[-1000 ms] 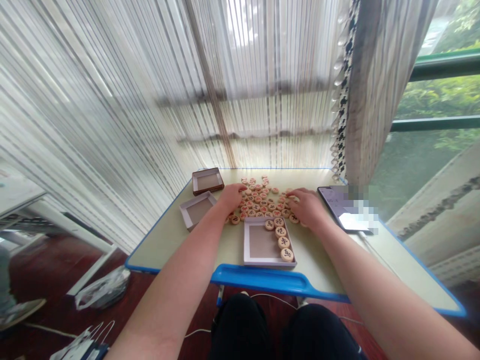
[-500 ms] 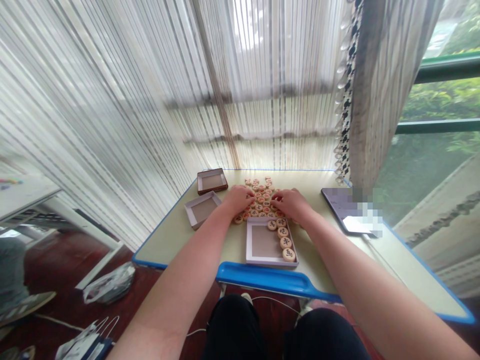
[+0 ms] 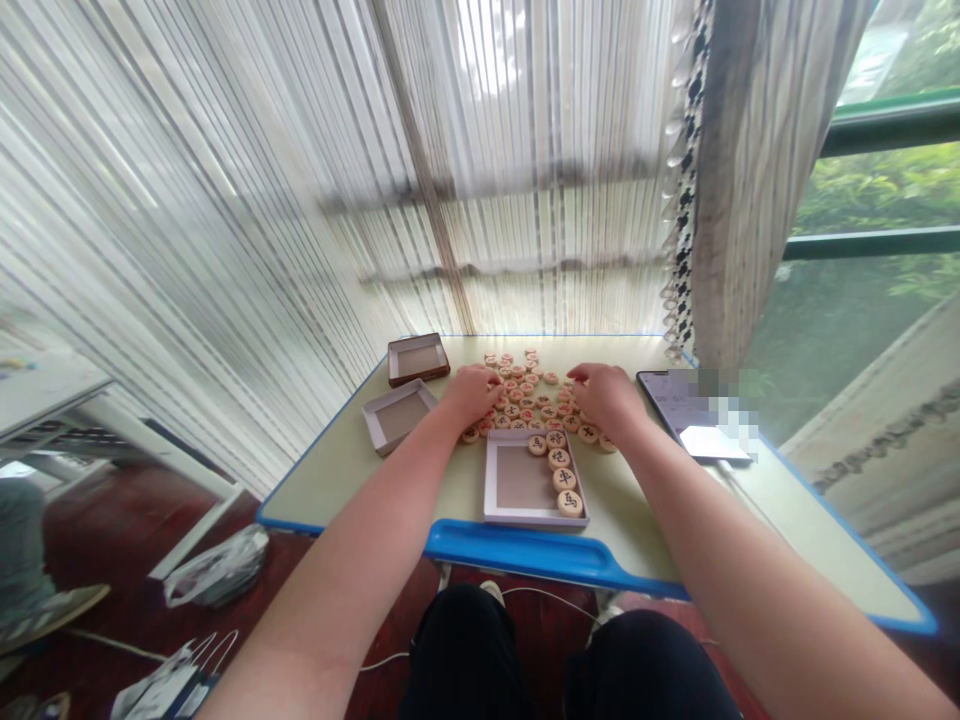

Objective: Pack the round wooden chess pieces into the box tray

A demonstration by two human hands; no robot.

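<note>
Sorting through loose round game pieces (image 3: 527, 414) appears to be the step in hand. The pieces, some with red characters and some with dark, lie on the desk (image 3: 352, 490) just beyond the far wall of an open box (image 3: 491, 480). The left hand (image 3: 472, 392) rests at the left side of the spread, its fingers bent and slightly parted; whether they grip a piece cannot be told. The right hand (image 3: 606, 395) lies over the right side, fingers curled downward; their tips are partly hidden, so any hold cannot be told either. Inside the box, four dark-marked pieces form a column (image 3: 564, 480) along the right wall, and a fifth piece (image 3: 537, 445) lies just left of the column's far end. The rest of the box floor is bare. By this arrangement, the next move seems to call for singling out a dark-marked piece, pinching it by its rim without disturbing its neighbours, and laying it flat beside those in the box.
</note>
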